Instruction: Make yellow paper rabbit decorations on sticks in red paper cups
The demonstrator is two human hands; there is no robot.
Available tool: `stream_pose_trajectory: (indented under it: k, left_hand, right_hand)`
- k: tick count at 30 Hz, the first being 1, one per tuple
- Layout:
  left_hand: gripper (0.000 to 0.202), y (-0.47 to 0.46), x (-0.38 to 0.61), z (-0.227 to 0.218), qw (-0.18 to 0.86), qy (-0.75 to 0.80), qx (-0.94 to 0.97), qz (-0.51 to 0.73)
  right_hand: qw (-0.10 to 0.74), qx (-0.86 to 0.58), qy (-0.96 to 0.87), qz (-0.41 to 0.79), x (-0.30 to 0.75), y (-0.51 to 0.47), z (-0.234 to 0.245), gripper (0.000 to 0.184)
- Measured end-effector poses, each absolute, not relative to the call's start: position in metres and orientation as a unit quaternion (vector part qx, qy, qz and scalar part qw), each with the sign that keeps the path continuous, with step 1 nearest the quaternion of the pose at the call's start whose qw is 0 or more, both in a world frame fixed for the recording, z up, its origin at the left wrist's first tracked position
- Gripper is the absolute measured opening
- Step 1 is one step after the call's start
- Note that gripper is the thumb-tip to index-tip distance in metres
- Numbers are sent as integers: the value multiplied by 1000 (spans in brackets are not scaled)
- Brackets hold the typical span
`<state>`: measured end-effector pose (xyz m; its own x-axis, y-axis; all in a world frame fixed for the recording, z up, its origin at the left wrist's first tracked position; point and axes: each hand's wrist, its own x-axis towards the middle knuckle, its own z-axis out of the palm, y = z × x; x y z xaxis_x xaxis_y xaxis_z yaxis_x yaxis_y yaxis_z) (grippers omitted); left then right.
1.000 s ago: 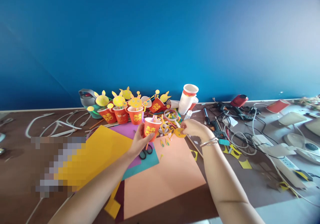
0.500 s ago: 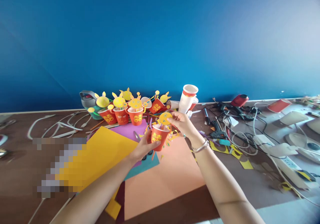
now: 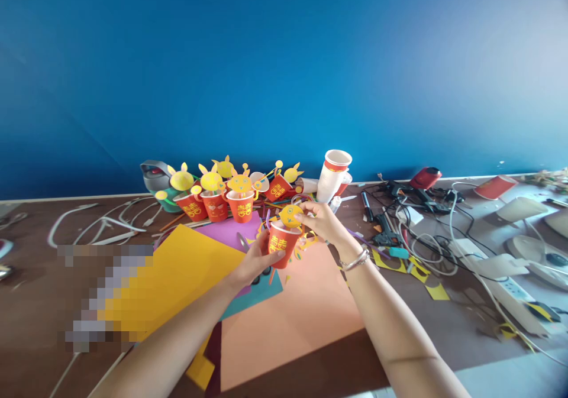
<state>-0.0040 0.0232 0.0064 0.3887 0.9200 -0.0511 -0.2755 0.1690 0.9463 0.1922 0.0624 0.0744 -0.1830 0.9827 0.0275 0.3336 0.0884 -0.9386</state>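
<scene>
Filling the upper half of the view, the blue wall [image 3: 284, 78] stands behind a brown desk [image 3: 33, 303], and neither looks any different from a second ago. Across the front of the desk lies a peach sheet [image 3: 288, 327], with a yellow sheet [image 3: 173, 280] to its left. Near the wall, several red cups [image 3: 240, 207] bearing yellow paper heads stand close together, undisturbed; a tall white cup stack [image 3: 329, 182] rises to their right.

The change is in the middle. The left hand [image 3: 256, 259] is clamped around the side of a held cup [image 3: 280, 247], which has come slightly to the right and now leans a little above the peach sheet. The right hand [image 3: 320, 217] was off to the right a second ago; it has come in to the cup's rim, fingers pinched together on a paper face [image 3: 290, 216]. Over the last half second that face has dipped slightly, so it now overlaps the cup's mouth. In my judgement, the two pieces are being lined up; whether they are attached I cannot tell. Smallest, an orange strip [image 3: 272, 276] hangs below the cup's base.
</scene>
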Motion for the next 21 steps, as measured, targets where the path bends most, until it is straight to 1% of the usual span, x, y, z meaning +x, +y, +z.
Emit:
stream_pose_trajectory:
  k: [4, 11, 16, 21]
  left_hand:
    - [67, 23, -4, 6, 684, 346, 475, 432]
    - [69, 24, -5, 4, 682, 355, 479, 424]
    - [65, 23, -6, 5, 683, 349, 480, 425]
    - [63, 23, -5, 5, 680, 347, 485, 426]
  right_hand:
    - [378, -505, -678, 379, 192, 65, 74, 20]
    - [369, -501, -713, 324, 191, 64, 75, 17]
    - [377, -492, -718, 317, 190, 65, 74, 15]
    - [373, -510, -697, 338, 188, 61, 76, 16]
